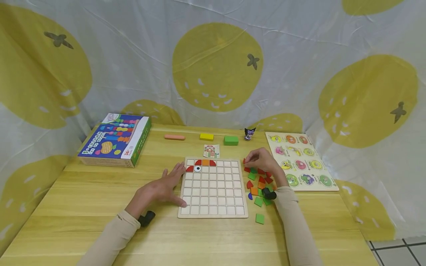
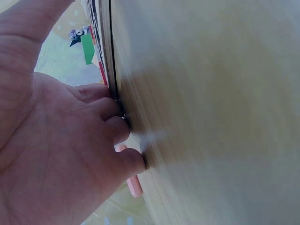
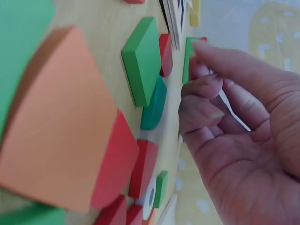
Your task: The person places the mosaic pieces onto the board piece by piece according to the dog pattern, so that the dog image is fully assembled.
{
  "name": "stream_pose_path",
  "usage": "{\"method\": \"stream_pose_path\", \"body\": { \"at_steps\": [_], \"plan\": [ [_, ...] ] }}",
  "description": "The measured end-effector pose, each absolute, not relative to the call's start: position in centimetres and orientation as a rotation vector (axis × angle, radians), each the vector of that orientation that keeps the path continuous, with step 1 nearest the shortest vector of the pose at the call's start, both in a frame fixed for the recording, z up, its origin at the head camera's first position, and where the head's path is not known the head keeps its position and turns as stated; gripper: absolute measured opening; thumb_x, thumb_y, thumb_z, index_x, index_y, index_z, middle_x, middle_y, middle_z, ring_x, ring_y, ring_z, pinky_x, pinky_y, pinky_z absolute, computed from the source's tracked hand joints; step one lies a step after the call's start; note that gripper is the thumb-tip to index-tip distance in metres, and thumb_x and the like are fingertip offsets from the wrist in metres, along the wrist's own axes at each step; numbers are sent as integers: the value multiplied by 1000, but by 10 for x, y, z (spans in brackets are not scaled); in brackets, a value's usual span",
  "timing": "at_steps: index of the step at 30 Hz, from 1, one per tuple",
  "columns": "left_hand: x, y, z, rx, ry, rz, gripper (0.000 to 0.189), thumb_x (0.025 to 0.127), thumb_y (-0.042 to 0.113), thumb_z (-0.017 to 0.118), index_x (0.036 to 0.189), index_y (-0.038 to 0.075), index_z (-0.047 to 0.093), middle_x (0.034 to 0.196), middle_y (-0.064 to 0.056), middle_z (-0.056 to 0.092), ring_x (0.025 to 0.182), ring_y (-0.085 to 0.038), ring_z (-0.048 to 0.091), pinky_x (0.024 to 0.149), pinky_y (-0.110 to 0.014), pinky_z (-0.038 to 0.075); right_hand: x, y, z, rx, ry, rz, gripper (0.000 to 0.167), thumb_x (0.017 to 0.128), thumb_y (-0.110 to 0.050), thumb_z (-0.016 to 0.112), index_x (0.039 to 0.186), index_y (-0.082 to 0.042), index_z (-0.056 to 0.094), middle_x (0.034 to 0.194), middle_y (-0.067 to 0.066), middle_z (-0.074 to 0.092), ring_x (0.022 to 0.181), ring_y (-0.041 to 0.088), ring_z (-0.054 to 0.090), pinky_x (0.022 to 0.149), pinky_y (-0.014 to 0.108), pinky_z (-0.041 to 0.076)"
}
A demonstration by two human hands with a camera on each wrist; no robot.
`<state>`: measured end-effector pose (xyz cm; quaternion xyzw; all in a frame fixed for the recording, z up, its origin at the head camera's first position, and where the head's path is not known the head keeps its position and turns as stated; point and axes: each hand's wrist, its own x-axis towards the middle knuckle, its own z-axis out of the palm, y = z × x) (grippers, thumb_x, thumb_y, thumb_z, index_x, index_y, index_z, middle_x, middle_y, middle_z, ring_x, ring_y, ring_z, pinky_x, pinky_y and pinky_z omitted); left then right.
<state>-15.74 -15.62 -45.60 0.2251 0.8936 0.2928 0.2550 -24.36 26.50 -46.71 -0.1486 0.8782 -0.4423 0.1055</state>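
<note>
A wooden grid board [image 1: 213,217] lies in front of me, its upper left squares holding red quarter-round pieces [image 1: 212,163], an orange square [image 1: 205,162] and an eye piece [image 1: 198,169]. My left hand [image 1: 159,191] rests along the board's left edge, thumb spread toward the lower corner; in the left wrist view its fingertips [image 2: 137,161] are right at the board's side. To the right of the board, my right hand [image 1: 264,161] pinches a small red piece [image 1: 244,160] between thumb and fingers, over a loose pile of red, green and orange pieces [image 1: 254,191].
Behind the board lies a picture card [image 1: 211,151]. Farther back are a pink stick [image 1: 174,137], a yellow block [image 1: 206,137], a green block [image 1: 231,140] and a small figurine [image 1: 249,134]. A game box [image 1: 116,140] stands left, a fruit puzzle board [image 1: 301,160] lies right.
</note>
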Motion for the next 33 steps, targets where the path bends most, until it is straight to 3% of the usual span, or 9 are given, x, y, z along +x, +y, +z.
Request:
{"method": "stream_pose_path", "body": {
  "at_steps": [7, 15, 23, 28, 33],
  "plan": [
    [-157, -156, -456, 604, 2432, 789, 134, 81, 46, 95, 172, 0, 9, 181, -17, -6, 167, -37, -8, 131, -65, -6, -245, 254, -474, -484, 2589, -1347, 9, 92, -5, 86, 91, 1, 78, 87, 8, 78, 72, 14, 68, 65, 22, 55],
    [-156, -156, -456, 611, 2434, 774, 134, 81, 45, 95, 172, 0, 9, 181, -17, -7, 167, -37, -9, 131, -64, -6, -244, 235, -472, -577, 2575, -1317, 20, 97, -5, 80, 116, 2, 80, 94, 12, 78, 79, 18, 68, 70, 23, 54],
    [-158, -156, -456, 621, 2435, 782, 133, 81, 45, 95, 172, -1, 9, 181, -18, -6, 167, -38, -8, 131, -66, -5, -244, 208, -470, -594, 2555, -1312, 15, 99, -11, 80, 111, -4, 85, 105, 7, 83, 84, 12, 71, 73, 24, 53],
    [-158, -156, -457, 622, 2437, 772, 134, 82, 46, 95, 172, -1, 8, 181, -18, -7, 167, -38, -9, 131, -66, -5, -242, 187, -470, -659, 2525, -1357, 17, 97, -7, 81, 112, 0, 83, 97, 9, 83, 84, 16, 75, 74, 24, 54],
    [-158, -156, -456, 622, 2439, 773, 133, 82, 46, 94, 172, -1, 8, 181, -18, -6, 167, -38, -8, 131, -66, -5, -240, 167, -467, -636, 2521, -1366, 7, 95, -8, 83, 101, -3, 83, 92, 5, 81, 80, 19, 75, 74, 25, 58]
  ]
}}
